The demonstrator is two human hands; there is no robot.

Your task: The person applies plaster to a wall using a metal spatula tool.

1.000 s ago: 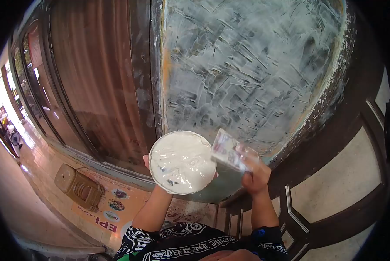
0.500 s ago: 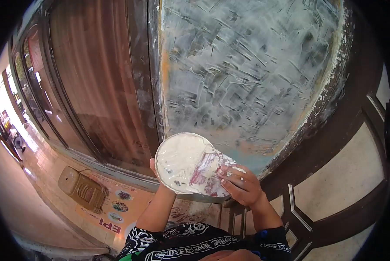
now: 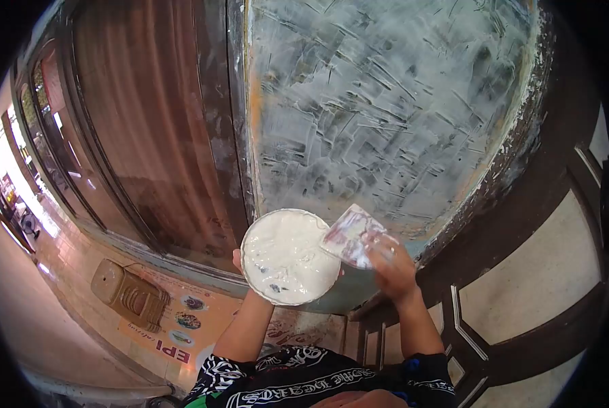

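Observation:
A round tub (image 3: 244,262) of creamy white putty (image 3: 287,248) is held up in front of my body. My left hand (image 3: 237,260) supports it from below; a few fingers show at its left edge and the rest of the hand is hidden under it. In my right hand (image 3: 393,267), slightly smeared by motion, is a flat putty spreader (image 3: 354,234) streaked with white and dark pink. The spreader's left corner is at the tub's right rim. Behind it stands a wall panel (image 3: 379,115) covered in criss-cross white putty strokes over grey-green.
A dark-framed glass door or window (image 3: 141,122) with a brown curtain is on the left. Below it, a brown plastic stool (image 3: 131,292) lies on a printed orange banner (image 3: 195,333). Dark wood with pale panels (image 3: 535,272) borders the right side.
My right hand has lifted the spreader off the putty and moved it up and right to the tub's rim. The tub has stayed nearly in place.

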